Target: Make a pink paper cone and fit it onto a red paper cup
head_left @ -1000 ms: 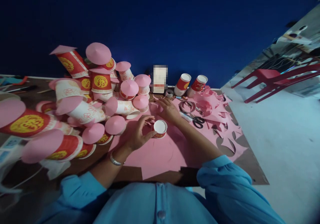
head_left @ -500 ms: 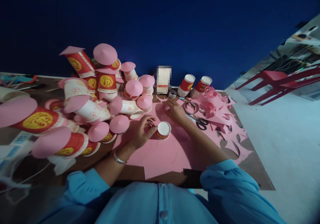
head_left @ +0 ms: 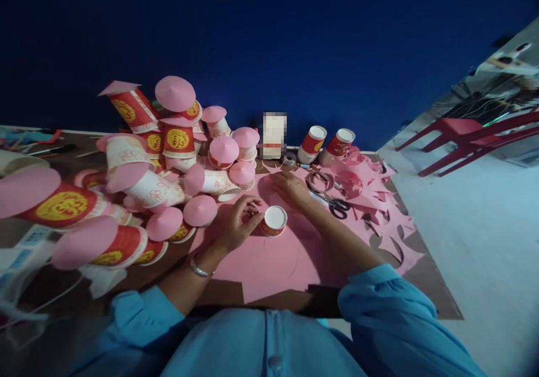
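A short red cup (head_left: 275, 220) stands upside down, white base up, on a large pink paper sheet (head_left: 265, 265). Just left of it, my left hand (head_left: 244, 219) hovers with curved fingers apart and nothing in them; the thumb is close to the cup's side. My right hand (head_left: 290, 189) reaches beyond the cup, over a round pink paper piece (head_left: 267, 185) near the back of the sheet. Its fingers are stretched out, palm down, and their tips look close to that piece.
Many cups with pink cone tops (head_left: 200, 211) crowd the left. Two red cups (head_left: 311, 144) stand behind. Tape rolls (head_left: 320, 182), black-handled scissors (head_left: 338, 208) and pink scraps (head_left: 362, 180) lie right. A red plastic chair (head_left: 457, 133) is at the far right.
My right hand has moved slightly left and its fingers have flattened over the round pink piece. My left hand and the short cup have hardly moved.
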A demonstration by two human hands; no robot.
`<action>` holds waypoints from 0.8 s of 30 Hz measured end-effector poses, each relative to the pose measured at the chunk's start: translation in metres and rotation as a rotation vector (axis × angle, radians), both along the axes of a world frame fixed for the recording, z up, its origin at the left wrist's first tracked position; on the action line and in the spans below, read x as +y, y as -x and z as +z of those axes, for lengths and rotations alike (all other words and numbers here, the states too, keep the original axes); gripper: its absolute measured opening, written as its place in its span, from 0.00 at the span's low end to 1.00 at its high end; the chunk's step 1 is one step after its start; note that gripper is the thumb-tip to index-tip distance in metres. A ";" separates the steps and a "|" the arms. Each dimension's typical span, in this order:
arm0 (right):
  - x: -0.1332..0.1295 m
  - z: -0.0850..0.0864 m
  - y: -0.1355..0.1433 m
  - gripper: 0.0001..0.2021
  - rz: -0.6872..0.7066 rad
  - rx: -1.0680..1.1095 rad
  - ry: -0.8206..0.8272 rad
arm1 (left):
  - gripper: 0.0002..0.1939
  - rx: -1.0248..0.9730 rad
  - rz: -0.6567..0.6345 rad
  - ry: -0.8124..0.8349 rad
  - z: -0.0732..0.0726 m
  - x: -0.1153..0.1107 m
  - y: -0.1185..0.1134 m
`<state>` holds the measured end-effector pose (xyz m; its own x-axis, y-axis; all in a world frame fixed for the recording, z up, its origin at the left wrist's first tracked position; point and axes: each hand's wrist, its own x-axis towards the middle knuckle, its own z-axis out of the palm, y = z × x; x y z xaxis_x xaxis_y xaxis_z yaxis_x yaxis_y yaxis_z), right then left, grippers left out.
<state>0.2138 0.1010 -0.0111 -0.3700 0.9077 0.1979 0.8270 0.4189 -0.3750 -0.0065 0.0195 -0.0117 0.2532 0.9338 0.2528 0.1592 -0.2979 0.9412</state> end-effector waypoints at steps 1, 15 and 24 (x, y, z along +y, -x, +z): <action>0.000 0.000 -0.002 0.18 -0.011 0.016 -0.006 | 0.14 0.001 0.003 0.009 0.000 0.000 0.000; -0.051 0.057 -0.004 0.19 0.099 0.557 -0.073 | 0.21 -0.190 0.056 0.362 0.044 0.008 -0.005; -0.087 0.085 0.004 0.21 0.134 0.646 -0.069 | 0.19 -0.392 0.068 0.453 0.073 -0.001 -0.015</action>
